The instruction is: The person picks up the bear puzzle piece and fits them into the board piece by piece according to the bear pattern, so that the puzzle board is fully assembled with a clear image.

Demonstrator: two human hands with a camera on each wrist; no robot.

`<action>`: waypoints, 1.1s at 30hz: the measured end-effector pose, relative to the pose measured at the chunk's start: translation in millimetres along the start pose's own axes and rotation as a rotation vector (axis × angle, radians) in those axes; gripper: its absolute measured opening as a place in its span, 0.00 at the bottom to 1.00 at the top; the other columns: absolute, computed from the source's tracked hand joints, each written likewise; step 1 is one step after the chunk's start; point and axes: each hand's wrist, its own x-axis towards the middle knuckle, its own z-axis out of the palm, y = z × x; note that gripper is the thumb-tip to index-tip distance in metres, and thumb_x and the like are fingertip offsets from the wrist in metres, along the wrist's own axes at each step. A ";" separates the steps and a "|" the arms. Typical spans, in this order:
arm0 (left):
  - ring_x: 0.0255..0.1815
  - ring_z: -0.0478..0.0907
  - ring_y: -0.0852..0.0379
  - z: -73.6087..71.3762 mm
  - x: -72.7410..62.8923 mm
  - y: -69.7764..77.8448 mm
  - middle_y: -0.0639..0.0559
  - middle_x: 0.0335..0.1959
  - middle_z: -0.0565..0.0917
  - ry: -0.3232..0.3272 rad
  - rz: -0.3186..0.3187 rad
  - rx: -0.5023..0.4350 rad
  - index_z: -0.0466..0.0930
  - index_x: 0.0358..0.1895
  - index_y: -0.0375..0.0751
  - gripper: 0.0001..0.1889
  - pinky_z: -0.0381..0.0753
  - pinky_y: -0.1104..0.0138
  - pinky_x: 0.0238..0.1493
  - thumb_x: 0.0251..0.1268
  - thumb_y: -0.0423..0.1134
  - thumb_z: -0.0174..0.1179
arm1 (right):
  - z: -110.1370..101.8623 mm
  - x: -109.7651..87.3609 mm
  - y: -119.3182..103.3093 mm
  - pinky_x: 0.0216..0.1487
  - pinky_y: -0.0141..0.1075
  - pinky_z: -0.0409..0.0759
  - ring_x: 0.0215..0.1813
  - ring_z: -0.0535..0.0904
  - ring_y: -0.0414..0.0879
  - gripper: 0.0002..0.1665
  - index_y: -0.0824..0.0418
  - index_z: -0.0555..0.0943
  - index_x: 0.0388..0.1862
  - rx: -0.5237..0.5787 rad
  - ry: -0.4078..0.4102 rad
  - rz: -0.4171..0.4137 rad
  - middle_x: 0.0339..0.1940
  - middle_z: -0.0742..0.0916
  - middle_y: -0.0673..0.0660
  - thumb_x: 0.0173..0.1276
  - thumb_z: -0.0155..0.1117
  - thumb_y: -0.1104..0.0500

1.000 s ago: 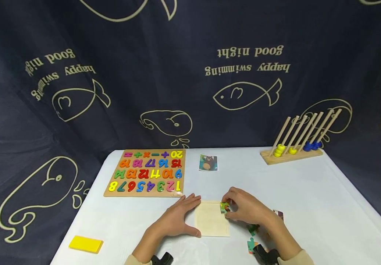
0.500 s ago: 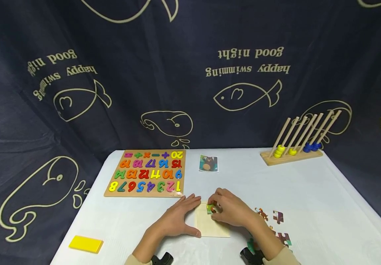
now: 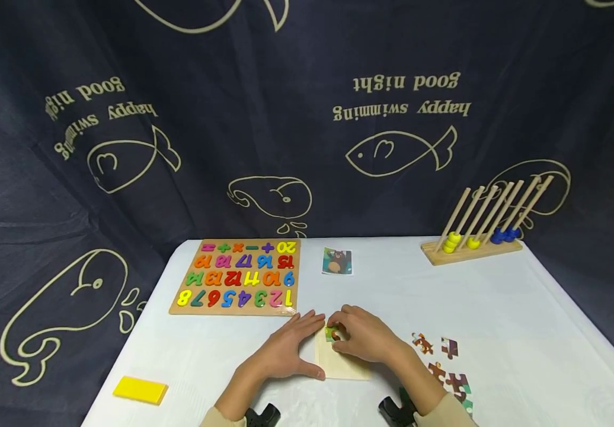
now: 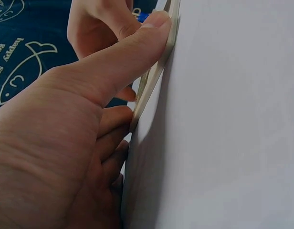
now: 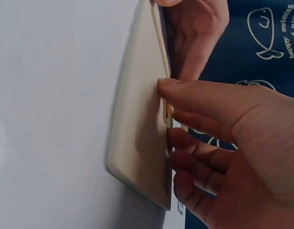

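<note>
A shallow wooden puzzle tray [image 3: 344, 369] lies flat on the white table. My left hand [image 3: 287, 351] rests along its left side with fairly straight fingers, the thumb at the near corner and the fingertips by the far one. My right hand [image 3: 364, 337] pinches a green and brown puzzle piece [image 3: 331, 334] at the tray's far left corner. Whether the piece lies fully flat is hidden by the fingers. In the right wrist view, the thumb [image 5: 185, 93] reaches over the bare tray [image 5: 137, 105]. The left wrist view shows my left thumb [image 4: 132, 52] on the tray's edge.
Loose puzzle pieces [image 3: 437, 372] lie to the right, some partly behind my right forearm. Behind the tray lies a bear picture card [image 3: 337, 261]. A number board [image 3: 240, 279] stands back left, a peg bead counter [image 3: 472, 252] back right, a yellow block [image 3: 140, 390] front left.
My right hand has carried the puzzle piece leftward from the tray's right side to its far left corner. More loose pieces show on the right. My left hand has stayed in place.
</note>
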 end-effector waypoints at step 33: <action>0.75 0.47 0.56 -2.7 2.0 6.7 0.58 0.74 0.59 -0.031 -0.059 0.106 0.60 0.73 0.46 0.58 0.46 0.56 0.73 0.37 0.76 0.63 | 10.4 5.9 -2.2 0.28 0.33 0.69 0.27 0.68 0.36 0.05 0.49 0.85 0.31 0.045 0.127 0.070 0.25 0.75 0.40 0.57 0.72 0.52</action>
